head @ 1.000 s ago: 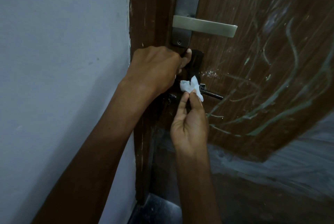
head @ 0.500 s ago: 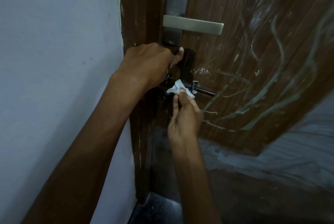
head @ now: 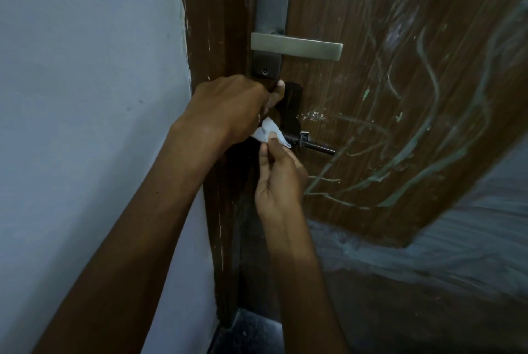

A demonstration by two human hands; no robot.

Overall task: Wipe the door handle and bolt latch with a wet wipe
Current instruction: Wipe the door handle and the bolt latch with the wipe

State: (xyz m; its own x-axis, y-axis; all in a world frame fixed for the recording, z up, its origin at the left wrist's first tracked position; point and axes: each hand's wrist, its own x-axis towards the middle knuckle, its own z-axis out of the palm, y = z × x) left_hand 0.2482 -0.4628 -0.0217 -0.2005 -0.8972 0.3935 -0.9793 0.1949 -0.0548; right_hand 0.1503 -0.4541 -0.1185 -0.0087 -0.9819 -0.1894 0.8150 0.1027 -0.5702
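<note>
A steel lever door handle (head: 297, 46) on its back plate sits high on the brown wooden door (head: 371, 82). Below it runs a dark bolt latch (head: 317, 146) with a dark hasp plate (head: 291, 108) above it. My right hand (head: 278, 182) reaches up from below and pinches a small white wet wipe (head: 267, 133) against the left part of the bolt. My left hand (head: 231, 108) is curled at the door's edge beside the hasp, its thumb pointing up; what its fingers hold is hidden.
A pale wall (head: 85, 96) fills the left side, meeting the door frame (head: 211, 39). The door surface carries greenish scratch marks (head: 414, 153). A dark floor (head: 251, 330) shows at the bottom by the frame.
The wipe has slid left along the bolt, toward my left hand. The view has shifted slightly; my left hand stays by the hasp.
</note>
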